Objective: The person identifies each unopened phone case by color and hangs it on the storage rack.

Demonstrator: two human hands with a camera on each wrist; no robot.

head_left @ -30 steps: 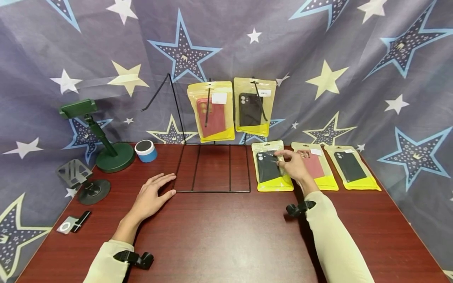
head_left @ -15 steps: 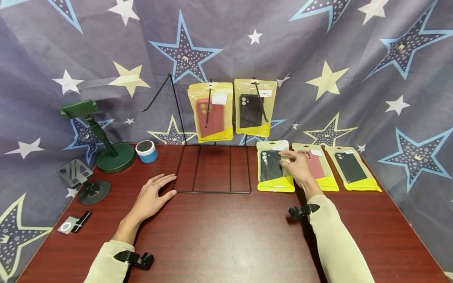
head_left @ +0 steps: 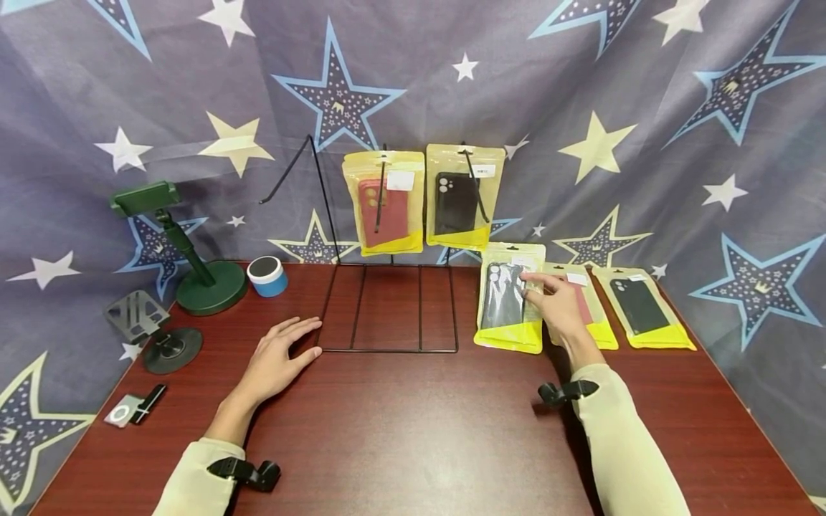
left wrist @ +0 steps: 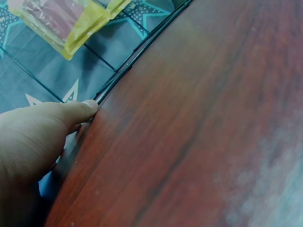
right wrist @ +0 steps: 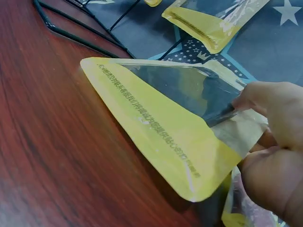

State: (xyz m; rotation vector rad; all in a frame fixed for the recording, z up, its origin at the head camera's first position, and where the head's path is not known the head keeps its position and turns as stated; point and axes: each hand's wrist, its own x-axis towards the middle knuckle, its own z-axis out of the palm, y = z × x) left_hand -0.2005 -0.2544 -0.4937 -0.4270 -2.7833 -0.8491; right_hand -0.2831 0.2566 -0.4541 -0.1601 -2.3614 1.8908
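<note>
My right hand (head_left: 560,307) pinches the right edge of a yellow pouch (head_left: 512,335) with a dark phone case inside. In the right wrist view, the pouch (right wrist: 142,118) is tilted, its yellow lower end close over the table; my thumb and fingers grip its side. My left hand (head_left: 277,362) lies with extended fingers at the left side of a black wire display rack (head_left: 387,350). The left wrist view has that thumb's tip right at the rack's bar (left wrist: 125,68). Two pouches hang from the rack's hooks, one with a pink case (head_left: 387,226), one with a black case (head_left: 457,208).
Right of my right hand lie a pouch with a pink case (head_left: 600,333) and one with a dark case (head_left: 639,304). A green phone stand (head_left: 209,287), a blue-and-white round container (head_left: 267,279), a grey stand (head_left: 171,350) and small items (head_left: 125,411) occupy the table's left.
My right hand has drawn the dark-case pouch to the right and lifted it, so it overlaps the pink-case pouch beside it. The left hand has stayed in place.
</note>
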